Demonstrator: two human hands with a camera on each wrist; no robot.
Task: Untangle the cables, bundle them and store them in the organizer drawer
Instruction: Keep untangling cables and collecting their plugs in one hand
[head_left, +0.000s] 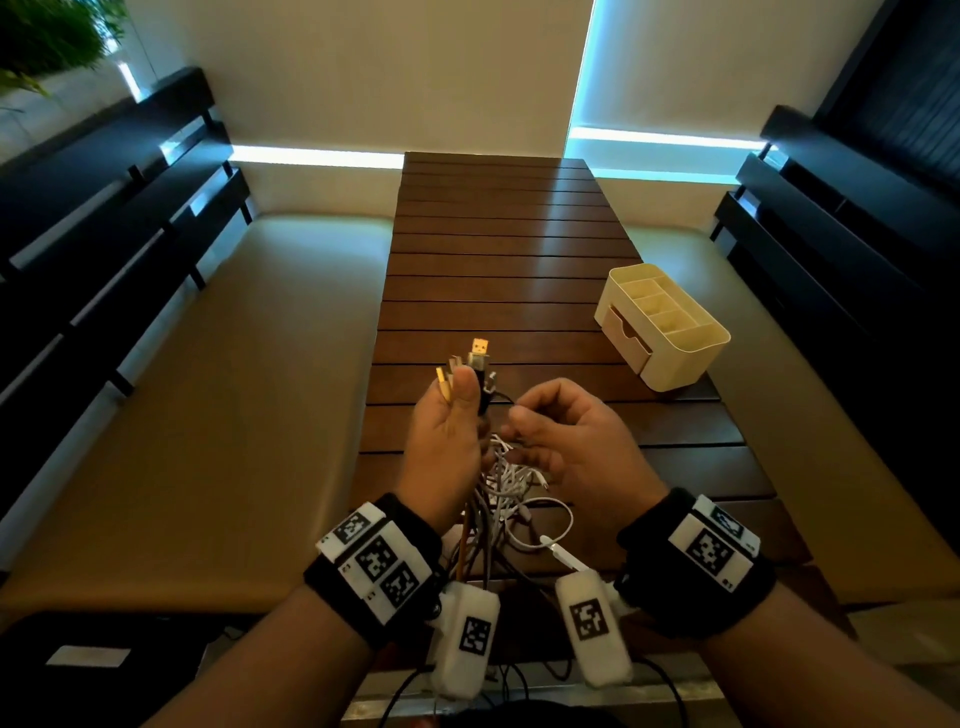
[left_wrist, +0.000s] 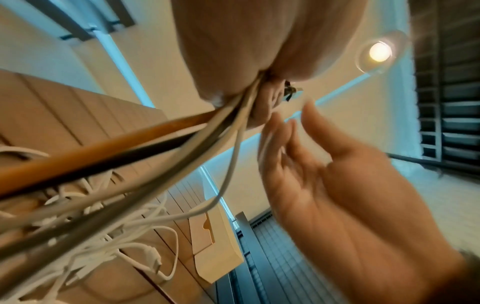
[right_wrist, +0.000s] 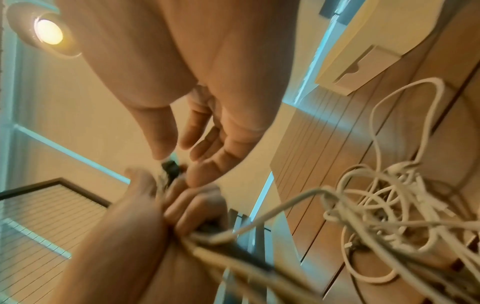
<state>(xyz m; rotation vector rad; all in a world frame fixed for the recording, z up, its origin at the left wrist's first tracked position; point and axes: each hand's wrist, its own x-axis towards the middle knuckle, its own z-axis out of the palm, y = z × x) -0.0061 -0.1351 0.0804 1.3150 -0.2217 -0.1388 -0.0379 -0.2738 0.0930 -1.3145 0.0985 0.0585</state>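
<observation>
Gripping a handful of cable ends, my left hand (head_left: 448, 441) has thumb and fingers clamped round them, the USB plugs (head_left: 475, 359) sticking up past my fist. Below it the cables (head_left: 506, 499) hang in a loose white, black and brown tangle onto the near end of the slatted wooden table (head_left: 498, 234). They look light, limp and springy, so I judge they will slide and snag; the stiff plug ends seem the best place to hold. Just right of the fist, my right hand (head_left: 566, 441) hovers with fingers relaxed and holding nothing I can see. Further right sits the cream desk organizer (head_left: 670, 332), its drawer (head_left: 626, 332) shut.
</observation>
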